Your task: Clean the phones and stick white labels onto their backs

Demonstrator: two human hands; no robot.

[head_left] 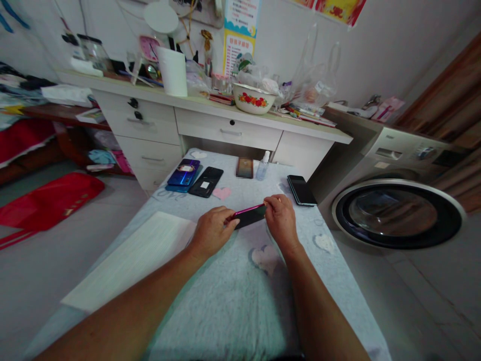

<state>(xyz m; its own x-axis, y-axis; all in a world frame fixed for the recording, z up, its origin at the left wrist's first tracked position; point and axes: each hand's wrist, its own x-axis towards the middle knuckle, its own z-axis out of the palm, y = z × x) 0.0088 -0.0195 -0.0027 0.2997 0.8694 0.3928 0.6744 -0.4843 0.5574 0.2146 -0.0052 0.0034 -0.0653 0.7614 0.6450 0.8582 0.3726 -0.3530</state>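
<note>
Bare forearms, L point(124, 306) and R point(325, 311), run in from the near edge over the grey-green cloth point(225, 306). L hand point(212, 228): fingers narrowed, thumb opposed, gripping the L end of the magenta-edged phone point(251, 215). R hand point(281, 220): fingertips pinched together on its R end. Phone is btwn the two sets of fingers, tilted, dark face toward the camera, magenta edge up.

Pale flat sheet point(131, 263) lies L of the L fingers, on the near side, partly behind the L forearm; material n/c.

Beyond the L fingers, to the L: blue phone point(184, 173) atop a second blue item point(177, 188); just beside, black phone point(206, 182) w/ white label.

Straight beyond the fingers: brown rect. item point(244, 168), surface blurred, ID n/c; clear spray bottle point(263, 168) just R of it, upright.

Beyond the R fingers, to the R: dark-faced phone point(301, 190), flat, nr cloth edge. Well past, same side: front-load washer point(398, 210).
</note>
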